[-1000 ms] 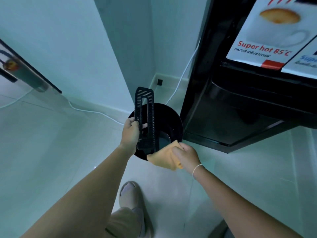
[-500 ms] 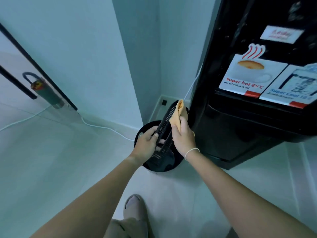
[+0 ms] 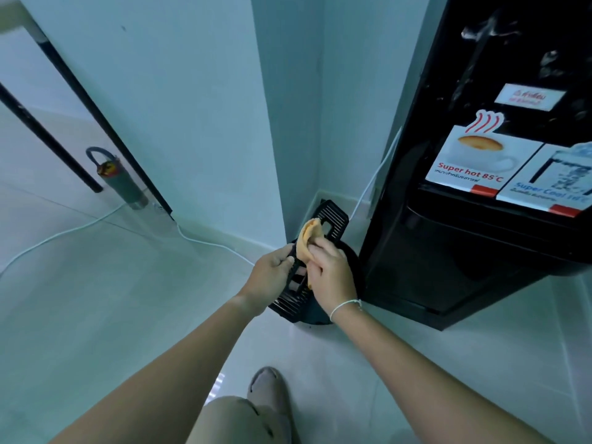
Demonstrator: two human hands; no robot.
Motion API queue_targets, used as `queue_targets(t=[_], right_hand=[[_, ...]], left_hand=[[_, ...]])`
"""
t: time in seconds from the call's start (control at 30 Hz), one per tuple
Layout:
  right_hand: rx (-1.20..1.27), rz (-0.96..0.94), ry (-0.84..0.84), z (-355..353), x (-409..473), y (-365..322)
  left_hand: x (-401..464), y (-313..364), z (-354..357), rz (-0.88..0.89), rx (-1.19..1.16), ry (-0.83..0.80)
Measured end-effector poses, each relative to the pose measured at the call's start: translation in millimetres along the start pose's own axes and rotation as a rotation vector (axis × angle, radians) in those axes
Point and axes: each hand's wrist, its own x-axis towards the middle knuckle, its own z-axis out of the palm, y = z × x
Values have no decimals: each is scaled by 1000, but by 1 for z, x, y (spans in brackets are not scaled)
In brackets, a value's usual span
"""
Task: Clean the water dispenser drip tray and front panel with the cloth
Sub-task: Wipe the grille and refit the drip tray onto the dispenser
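A black slotted drip tray grille (image 3: 333,217) is held tilted above the floor, in front of the wall corner. My left hand (image 3: 272,277) grips its left edge near the middle. My right hand (image 3: 331,270) holds an orange cloth (image 3: 307,235) bunched against the grille's face. Under the grille stands a round black bin (image 3: 350,283), mostly hidden by my hands. The black water dispenser (image 3: 480,245) rises at the right, its front panel carrying hot and cool stickers (image 3: 471,161).
A white cable (image 3: 205,240) runs along the floor by the wall. A grey cylinder with a loop handle (image 3: 120,181) stands at the left by a black door frame. My foot (image 3: 266,386) is on the pale tiled floor below.
The grille has tipped from upright to slanted, and my right hand carried the cloth from its lower end up to its upper half. The view has risen, showing more of the dispenser front.
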Motion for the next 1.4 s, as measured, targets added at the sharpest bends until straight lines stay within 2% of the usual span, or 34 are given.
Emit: queue_targets(t=[0.17, 0.33, 0.4, 0.53, 0.6, 0.77, 0.9, 1.0, 1.13, 1.27, 1.4], right_hand=[[75, 241, 71, -23, 38, 1], [2, 36, -27, -8, -2, -11], [38, 52, -30, -11, 2, -5], [106, 342, 21, -35, 40, 10], [127, 407, 7, -47, 54, 15], [148, 433, 24, -56, 64, 12], [209, 573, -2, -36, 38, 11], [285, 481, -72, -18, 7, -5], [235, 320, -153, -7, -25, -9], [215, 317, -164, -11, -29, -7], [141, 176, -158, -13, -23, -13]], left_hand=[[-3, 6, 3, -50, -80, -56], [3, 8, -2, 8, -41, -18], [-1, 5, 0, -33, -69, -48], [-6, 4, 4, -70, -117, -156], [-5, 9, 4, -59, -132, -177], [0, 8, 0, -64, -200, -115], [2, 7, 2, -33, -351, 25], [12, 14, 0, 16, -454, 153], [21, 13, -5, 0, -467, 158], [20, 9, -4, -92, -554, 24], [19, 6, 3, -271, -568, -129]])
